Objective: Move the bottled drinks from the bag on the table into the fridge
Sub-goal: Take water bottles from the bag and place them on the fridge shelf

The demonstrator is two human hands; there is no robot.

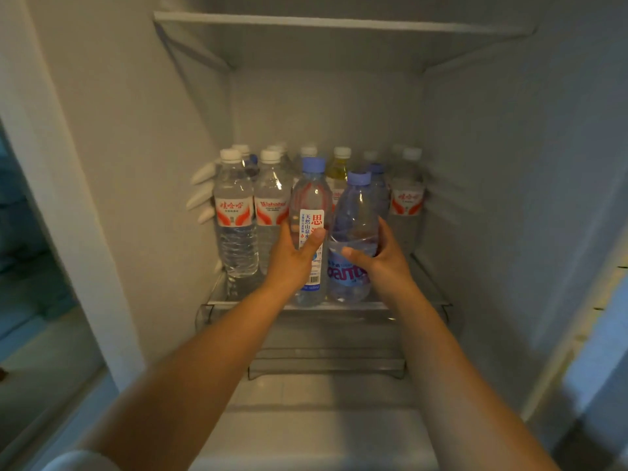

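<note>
I am looking into the open fridge, both arms stretched to its glass shelf (390,305). My left hand (294,258) grips a clear water bottle with a blue cap and a white label (311,198), standing upright at the shelf's front. My right hand (384,258) grips a bluish bottle with a blue cap (355,212) right beside it; its base touches the shelf. Behind and to the left stand several white-capped water bottles with red labels (234,212), plus a yellowish drink (338,171). The bag and table are out of view.
An upper shelf (339,23) spans the fridge above the bottles. Another red-labelled bottle (406,195) stands at the right back, with bare shelf in front of it. A transparent drawer (326,362) sits below the shelf. White egg-shaped knobs (202,193) stick out of the left wall.
</note>
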